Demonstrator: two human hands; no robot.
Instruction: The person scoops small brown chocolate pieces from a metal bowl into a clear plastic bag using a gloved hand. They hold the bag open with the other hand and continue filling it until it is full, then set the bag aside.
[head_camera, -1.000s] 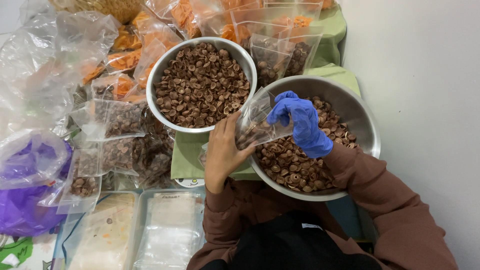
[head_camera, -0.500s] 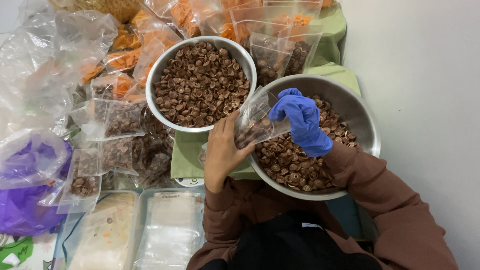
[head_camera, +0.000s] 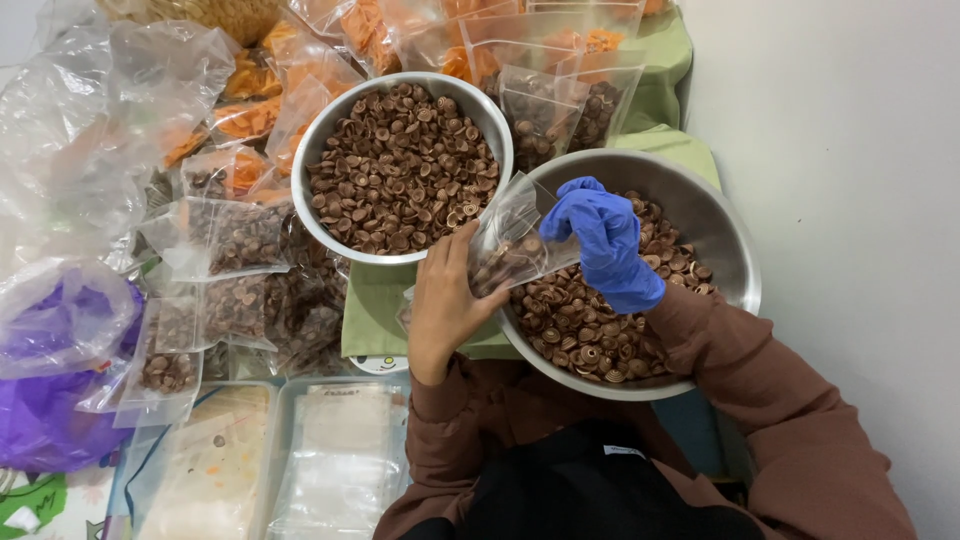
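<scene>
Well, plenty is tucked out of sight from up here. The table (head_camera: 372, 300) barely shows, just a strip of green cloth between the bowls, and whatever sits under the near bowl (head_camera: 728, 240) is covered by the person's brown sleeves. A heap of filled bags (head_camera: 240, 235) on the left blurs into crinkled plastic, so you can't count them, and the purple bag (head_camera: 45, 400) is cut off by the frame edge. More packets at the top run out of view too.

Now the hands. The left hand (head_camera: 445, 300), bare, has its grip closed on the small clear bag (head_camera: 515, 245), thumb on the near face, fingers wrapped behind and hidden by the plastic. That bag sits tilted over the rim of the near bowl, just beside the far bowl (head_camera: 405, 165), with some brown shell-shaped pieces (head_camera: 580, 325) already gathered in its lower corner. The right hand (head_camera: 605, 245), in a blue glove, is at the bag's mouth with fingers curled down; the fingertips are masked by the plastic and the glove's own back, so I can't tell whether that grip pinches anything or is simply bunched together.
</scene>
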